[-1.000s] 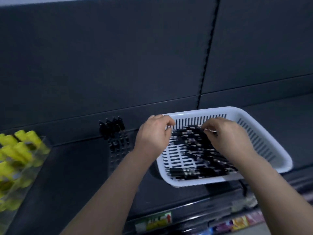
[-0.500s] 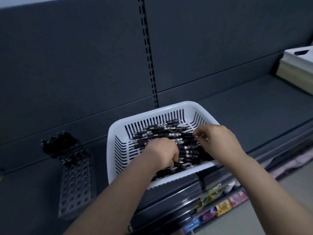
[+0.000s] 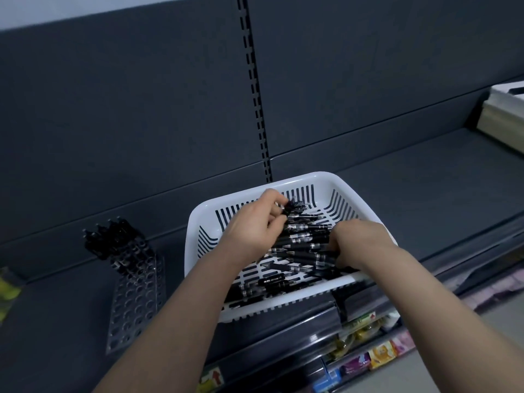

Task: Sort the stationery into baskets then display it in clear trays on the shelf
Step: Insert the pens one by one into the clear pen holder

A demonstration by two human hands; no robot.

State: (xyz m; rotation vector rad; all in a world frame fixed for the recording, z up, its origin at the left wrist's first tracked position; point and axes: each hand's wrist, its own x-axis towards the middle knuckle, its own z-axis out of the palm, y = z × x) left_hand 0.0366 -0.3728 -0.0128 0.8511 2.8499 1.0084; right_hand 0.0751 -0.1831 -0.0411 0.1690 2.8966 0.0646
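A white basket [image 3: 306, 177] sits on the dark shelf [image 3: 425, 194], its near wall at the shelf's front lip and its far rim just short of the back panel [image 3: 141, 109]. Its far corner lies below the slotted upright [image 3: 255, 95]. Black pens [image 3: 306, 239] lie loose across the basket floor, mostly in the right half and along the near wall.

The left hand [image 3: 252, 225] is over the far middle of the basket. Its fingers are curled and pinch a small bunch of pens, whose ends stick out toward the far wall. The right hand [image 3: 357, 245] is at the basket's right side, just inside the rim. Its fingers are curled down round several pens in the pile; the fingertips are hidden. The two hands are near each other but apart, with pens showing between them.

To the left, well apart from the basket, a clear tray [image 3: 133, 307] with rows of round holes stands on the shelf. Standing pens [image 3: 113, 236] fill its rear rows, and the front holes are open. Bare shelf lies between the tray and the basket. More bare shelf runs right of the basket to pale boxes [image 3: 504, 120] at the far right edge. Yellow items [image 3: 8, 290] show blurred at the left edge. Coloured packets [image 3: 380, 353] line a lower shelf below.
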